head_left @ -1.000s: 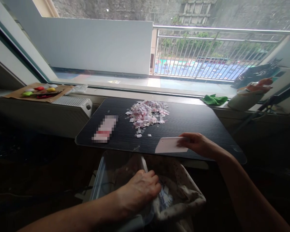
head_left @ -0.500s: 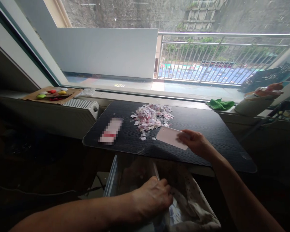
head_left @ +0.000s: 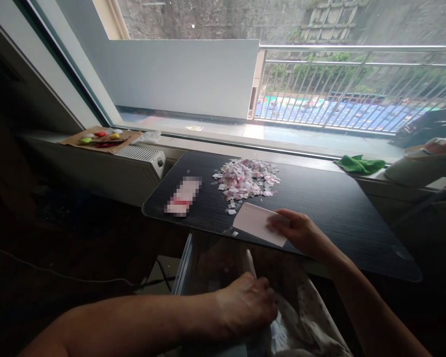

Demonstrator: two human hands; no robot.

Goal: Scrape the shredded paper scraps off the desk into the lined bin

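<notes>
My right hand [head_left: 301,230] pinches a pale card [head_left: 256,224] with a small hole near one corner, tilted low at the front edge of the dark table [head_left: 319,198]. Behind the card lies a loose pile of small white and pinkish paper pieces [head_left: 245,178]. One paper scrap [head_left: 235,233] is just left of the card, near the edge. Below the table front, my left hand [head_left: 245,307] is closed round the rim of a clear plastic box [head_left: 183,263]. Its fingertips are hidden, and the inside of the box is dark.
A blurred-out pale item with a red band [head_left: 183,197] lies on the table's left. Beyond are a radiator [head_left: 143,166], a board with coloured objects [head_left: 100,139], a green cloth [head_left: 360,164] and a pale container [head_left: 423,166] by the window. Light fabric [head_left: 312,317] is at lower right.
The card in my right hand has come nearer the table's front edge, and a scrap beside it has moved the same way. My left hand keeps its hold. The view has shifted left.
</notes>
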